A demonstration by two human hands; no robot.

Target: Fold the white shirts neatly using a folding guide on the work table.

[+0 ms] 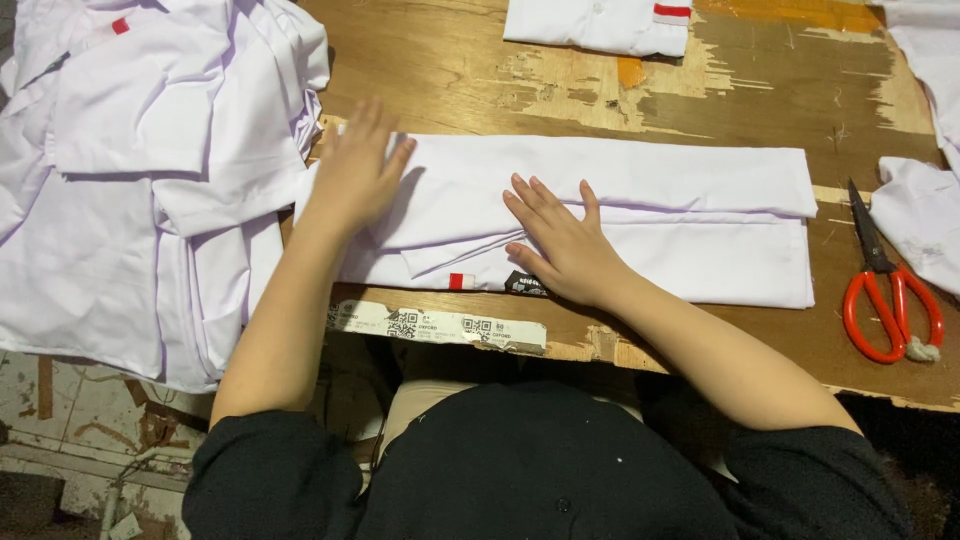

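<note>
Both hands lie flat on a folded white shirt (620,215) on the wooden bench (470,70), left hand (355,170) at its end, right hand (560,245) mid-cloth. Red-handled scissors (890,290) lie to the right, a pile of white shirts (140,170) to the left.

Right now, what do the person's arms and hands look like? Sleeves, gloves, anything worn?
Both hands are bare: no gloves, and no rings or watch that I can see on the left hand or the right hand. The forearms are uncovered. A black short-sleeved top covers the upper arms, its sleeves ending above the elbows. No markings visible.
</note>
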